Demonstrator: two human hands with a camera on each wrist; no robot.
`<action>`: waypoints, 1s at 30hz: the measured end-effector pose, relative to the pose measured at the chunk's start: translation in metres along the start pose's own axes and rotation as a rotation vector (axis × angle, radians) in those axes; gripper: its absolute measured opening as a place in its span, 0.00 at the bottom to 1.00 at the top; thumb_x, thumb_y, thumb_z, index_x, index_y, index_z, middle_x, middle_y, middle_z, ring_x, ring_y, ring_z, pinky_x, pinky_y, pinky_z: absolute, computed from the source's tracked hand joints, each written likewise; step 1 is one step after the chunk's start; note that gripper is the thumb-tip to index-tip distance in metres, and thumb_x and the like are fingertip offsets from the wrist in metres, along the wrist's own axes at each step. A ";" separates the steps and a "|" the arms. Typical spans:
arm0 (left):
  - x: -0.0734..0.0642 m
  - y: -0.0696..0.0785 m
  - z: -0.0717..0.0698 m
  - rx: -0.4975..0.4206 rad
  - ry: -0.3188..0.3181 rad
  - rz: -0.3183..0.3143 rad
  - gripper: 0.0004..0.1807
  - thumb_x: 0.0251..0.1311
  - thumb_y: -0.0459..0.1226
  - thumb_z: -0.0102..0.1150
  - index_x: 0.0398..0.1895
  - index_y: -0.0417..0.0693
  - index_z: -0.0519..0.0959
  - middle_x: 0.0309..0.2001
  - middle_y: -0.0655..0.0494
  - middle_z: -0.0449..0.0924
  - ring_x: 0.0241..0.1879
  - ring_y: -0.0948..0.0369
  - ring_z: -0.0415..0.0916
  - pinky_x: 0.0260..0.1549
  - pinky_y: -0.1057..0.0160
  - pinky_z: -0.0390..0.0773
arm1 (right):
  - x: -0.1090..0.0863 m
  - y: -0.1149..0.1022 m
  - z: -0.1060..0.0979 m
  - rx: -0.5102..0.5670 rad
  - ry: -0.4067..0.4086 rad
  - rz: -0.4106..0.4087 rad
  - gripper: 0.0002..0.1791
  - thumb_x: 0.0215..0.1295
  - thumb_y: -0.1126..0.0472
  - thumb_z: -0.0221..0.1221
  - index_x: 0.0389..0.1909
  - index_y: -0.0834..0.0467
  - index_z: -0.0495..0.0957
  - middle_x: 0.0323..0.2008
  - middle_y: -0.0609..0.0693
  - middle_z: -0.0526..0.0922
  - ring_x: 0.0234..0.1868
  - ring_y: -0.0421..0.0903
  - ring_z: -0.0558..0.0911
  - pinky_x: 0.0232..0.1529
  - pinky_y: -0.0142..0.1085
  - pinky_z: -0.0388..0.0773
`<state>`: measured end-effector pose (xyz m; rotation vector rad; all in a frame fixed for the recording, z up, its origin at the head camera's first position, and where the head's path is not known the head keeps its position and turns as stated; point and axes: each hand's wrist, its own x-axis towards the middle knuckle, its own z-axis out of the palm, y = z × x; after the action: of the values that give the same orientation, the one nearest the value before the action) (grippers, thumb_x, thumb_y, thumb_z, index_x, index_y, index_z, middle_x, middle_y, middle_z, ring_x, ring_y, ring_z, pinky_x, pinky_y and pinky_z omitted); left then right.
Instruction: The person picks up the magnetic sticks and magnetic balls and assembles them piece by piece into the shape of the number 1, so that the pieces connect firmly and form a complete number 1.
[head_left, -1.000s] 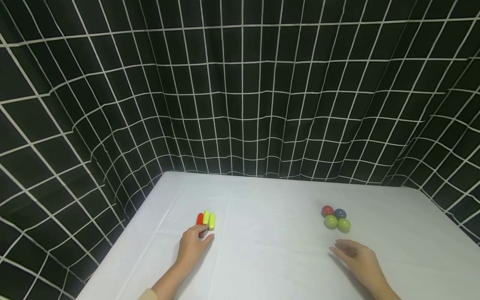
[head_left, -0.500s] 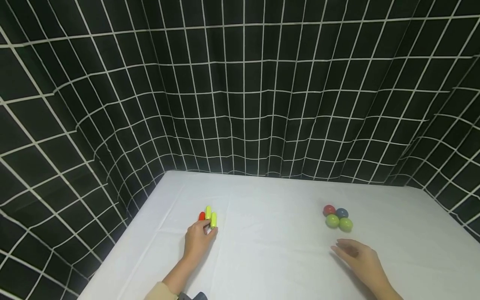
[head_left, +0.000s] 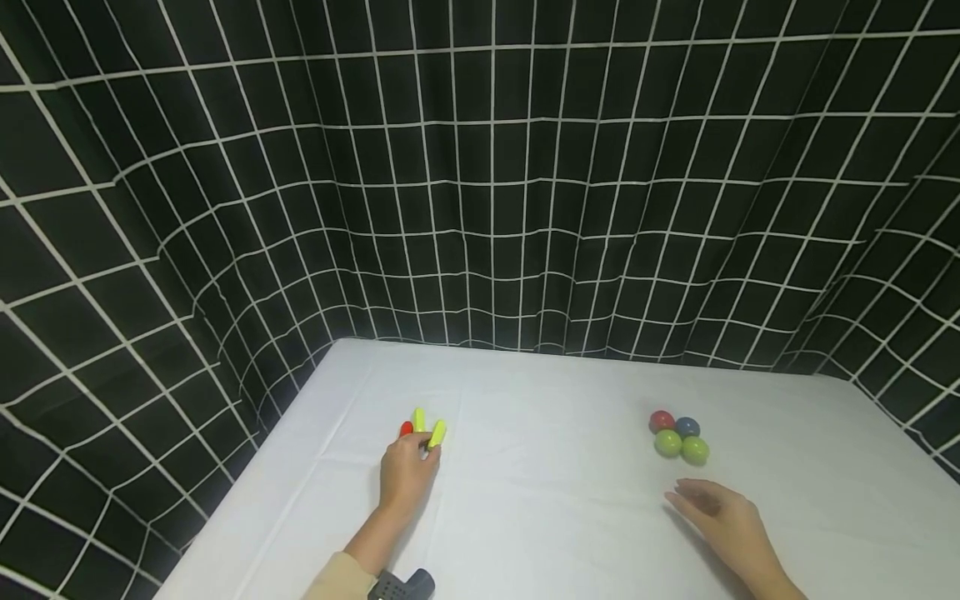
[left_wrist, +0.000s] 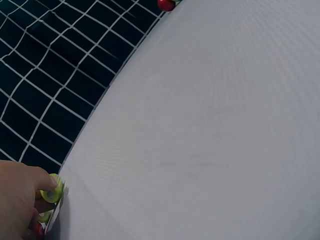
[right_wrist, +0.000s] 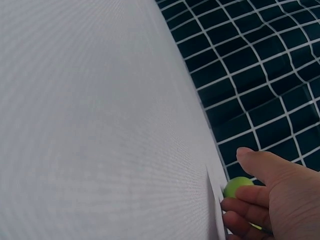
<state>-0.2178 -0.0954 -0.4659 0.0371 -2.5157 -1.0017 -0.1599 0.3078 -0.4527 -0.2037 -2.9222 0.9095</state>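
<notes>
My left hand [head_left: 407, 477] pinches a short yellow cylinder [head_left: 437, 432] between thumb and forefinger; it leans to the right. Just left of it a second yellow cylinder [head_left: 419, 419] and a red cylinder [head_left: 407, 428] lie side by side, their near ends hidden by the fingers. In the left wrist view, the round end of the pinched cylinder [left_wrist: 51, 194] shows by the thumb. My right hand [head_left: 720, 525] holds nothing, its fingers loosely curved, nearer me than a cluster of balls: red [head_left: 662, 422], blue [head_left: 687, 427] and two green, one the left green ball [head_left: 668, 443].
A white cloth [head_left: 540, 467] covers the table. Behind and along both sides hangs a black curtain [head_left: 510, 192] with a white grid. A dark device [head_left: 402, 585] is worn on the left wrist below a beige sleeve [head_left: 341, 577].
The left hand has moved forward and slightly right, and has taken hold of the right-hand yellow cylinder, which now tilts away from the other two. The right hand stays nearly still.
</notes>
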 end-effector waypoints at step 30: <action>-0.006 0.051 0.044 -0.120 -0.125 0.000 0.08 0.47 0.33 0.66 0.32 0.41 0.83 0.36 0.48 0.85 0.42 0.50 0.82 0.41 0.54 0.80 | -0.001 -0.003 0.000 0.010 0.018 0.003 0.26 0.59 0.48 0.61 0.50 0.64 0.75 0.47 0.64 0.80 0.48 0.61 0.79 0.46 0.51 0.77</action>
<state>-0.2232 -0.0286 -0.4627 -0.0630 -2.5613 -1.1872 -0.1591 0.3056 -0.4510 -0.2146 -2.9005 0.9180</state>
